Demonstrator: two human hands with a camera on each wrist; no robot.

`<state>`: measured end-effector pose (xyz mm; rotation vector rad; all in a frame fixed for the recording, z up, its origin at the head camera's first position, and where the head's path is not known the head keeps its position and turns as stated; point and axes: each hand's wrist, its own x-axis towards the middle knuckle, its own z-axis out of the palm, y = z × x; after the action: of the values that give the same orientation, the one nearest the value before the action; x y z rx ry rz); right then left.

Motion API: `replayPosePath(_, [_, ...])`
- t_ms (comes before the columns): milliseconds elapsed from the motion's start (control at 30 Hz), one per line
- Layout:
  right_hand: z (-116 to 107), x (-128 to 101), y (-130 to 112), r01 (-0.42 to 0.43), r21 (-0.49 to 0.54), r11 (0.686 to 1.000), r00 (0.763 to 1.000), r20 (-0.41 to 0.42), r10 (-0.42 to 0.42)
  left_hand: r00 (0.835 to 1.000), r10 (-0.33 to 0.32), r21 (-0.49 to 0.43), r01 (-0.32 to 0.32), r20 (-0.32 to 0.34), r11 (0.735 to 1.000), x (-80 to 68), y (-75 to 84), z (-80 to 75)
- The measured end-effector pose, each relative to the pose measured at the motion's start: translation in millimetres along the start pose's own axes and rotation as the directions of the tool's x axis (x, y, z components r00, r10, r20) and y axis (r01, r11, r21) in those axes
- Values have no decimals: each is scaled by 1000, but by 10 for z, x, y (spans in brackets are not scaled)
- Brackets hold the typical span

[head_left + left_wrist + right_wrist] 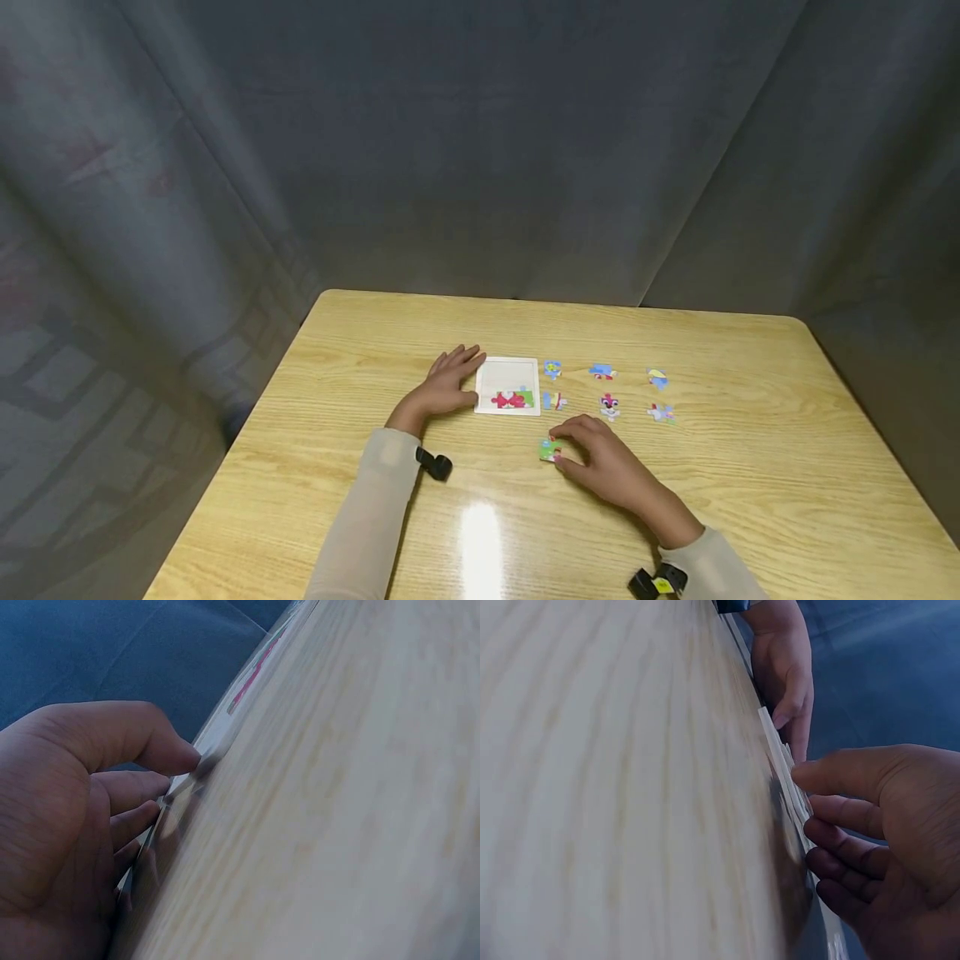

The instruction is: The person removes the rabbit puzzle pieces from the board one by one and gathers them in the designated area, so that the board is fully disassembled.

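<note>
A white square puzzle tray (507,372) lies flat on the table, with joined red and green pieces (513,400) along its near side. My left hand (444,388) rests at the tray's left edge, fingers spread and thumb by the near corner; the left wrist view shows the thumb (176,755) touching that edge. In front of the tray, near its right corner, my right hand (600,460) pinches a green puzzle piece (550,451) between thumb and index finger, low over the table. From the right wrist view the piece cannot be made out behind the fingers (844,817).
Right of the tray lie several loose puzzle pieces in two rows, among them a blue one with a yellow flower (552,368), a pink-and-white face (609,406) and a yellow-and-blue one (657,378). Grey curtains (480,167) hang beyond the wooden table (750,433).
</note>
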<state>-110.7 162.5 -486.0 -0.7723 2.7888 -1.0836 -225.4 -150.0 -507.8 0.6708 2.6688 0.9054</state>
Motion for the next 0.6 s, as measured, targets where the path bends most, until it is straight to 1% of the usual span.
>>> replayPosePath(200, [-27,-19,68,3,-16,1000,1000,-25,-4,1000,-6,10,6,5,1000,4,20,-1])
replayPosePath(367, [-32,-22,109,14,-17,1000,1000,-13,-14,1000,4,4,-4,4,1000,6,43,-7])
replayPosePath(600, [-17,-19,122,18,-3,1000,1000,6,-18,1000,-11,1,11,14,1000,-6,33,-19])
